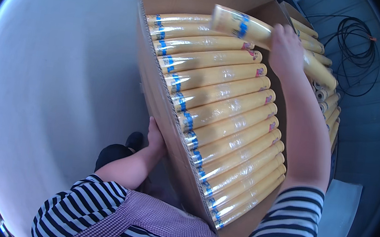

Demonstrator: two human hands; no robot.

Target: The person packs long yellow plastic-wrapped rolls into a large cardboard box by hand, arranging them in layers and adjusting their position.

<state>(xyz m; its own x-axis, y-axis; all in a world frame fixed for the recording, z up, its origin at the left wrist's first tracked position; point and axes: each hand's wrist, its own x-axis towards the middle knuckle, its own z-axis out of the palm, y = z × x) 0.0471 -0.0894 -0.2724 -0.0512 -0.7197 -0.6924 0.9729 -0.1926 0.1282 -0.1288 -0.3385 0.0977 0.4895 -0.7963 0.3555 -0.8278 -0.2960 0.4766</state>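
My right hand [287, 50] is closed around a yellow roll [243, 25] in shiny clear wrap with a blue label band, raised above the far right side of an open cardboard box [160, 87]. The roll's left end is slightly blurred and its middle is hidden by the hand. Inside the box, several similar yellow rolls [228, 113] lie side by side in a row. My left hand [154, 135] rests against the outside of the box's left wall, thumb stretched upward; its other fingers are mostly hidden.
Beyond the right wall, more yellow rolls [334, 107] are stacked, some showing hollow ends. A coiled black cable [357, 53] hangs or lies at the far right. A pale translucent sheet or panel [340, 215] is at the lower right. Grey floor [63, 80] stretches out on the left.
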